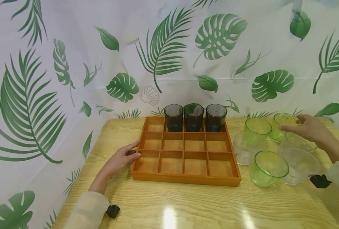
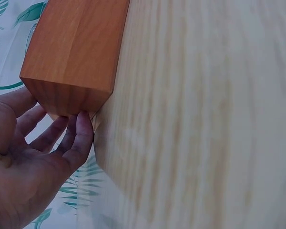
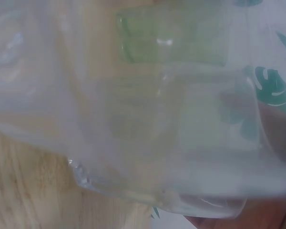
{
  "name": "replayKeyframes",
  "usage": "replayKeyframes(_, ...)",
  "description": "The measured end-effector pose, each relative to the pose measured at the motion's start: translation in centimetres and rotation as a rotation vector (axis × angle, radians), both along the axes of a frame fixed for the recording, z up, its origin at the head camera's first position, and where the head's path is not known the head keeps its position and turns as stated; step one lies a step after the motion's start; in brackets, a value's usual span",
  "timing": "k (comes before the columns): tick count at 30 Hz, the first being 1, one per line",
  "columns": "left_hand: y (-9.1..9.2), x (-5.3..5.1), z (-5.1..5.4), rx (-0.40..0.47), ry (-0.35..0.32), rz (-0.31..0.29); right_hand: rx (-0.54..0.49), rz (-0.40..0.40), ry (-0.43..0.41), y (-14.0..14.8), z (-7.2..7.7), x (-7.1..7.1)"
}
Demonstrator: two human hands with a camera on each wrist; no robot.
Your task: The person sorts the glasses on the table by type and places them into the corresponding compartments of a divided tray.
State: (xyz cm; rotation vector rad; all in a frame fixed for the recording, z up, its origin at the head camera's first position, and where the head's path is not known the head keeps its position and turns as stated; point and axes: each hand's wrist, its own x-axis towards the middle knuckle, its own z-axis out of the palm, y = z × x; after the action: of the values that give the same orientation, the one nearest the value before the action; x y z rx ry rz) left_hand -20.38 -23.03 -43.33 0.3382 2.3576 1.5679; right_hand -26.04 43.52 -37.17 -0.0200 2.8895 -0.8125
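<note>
Left hand [image 1: 118, 163] at the tray [image 1: 186, 178], right hand [image 1: 312, 129] at the rear-right green glass [image 1: 283, 120].
The left grip, unclenched, touches the tray's left side on the tabletop [image 1: 206, 206]. The green glass lies partly behind the right grip, thumb and fingers apart; I cannot tell whether they touch it.
</note>
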Motion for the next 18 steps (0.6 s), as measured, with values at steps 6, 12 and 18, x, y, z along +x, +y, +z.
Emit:
replayKeyframes(6, 0.03, 0.09, 0.05, -0.015, -0.001, 0.013, 0.012, -0.004, -0.018, -0.35, -0.13, -0.18)
replayKeyframes(12, 0.08, 0.03, 0.01, -0.022, 0.002, 0.011, -0.012, -0.052, 0.04, -0.47, -0.4, 0.21)
replayKeyframes(18, 0.03, 0.01, 0.02, -0.025, 0.006, 0.01, -0.112, -0.112, 0.122, -0.25, -0.38, 0.41)
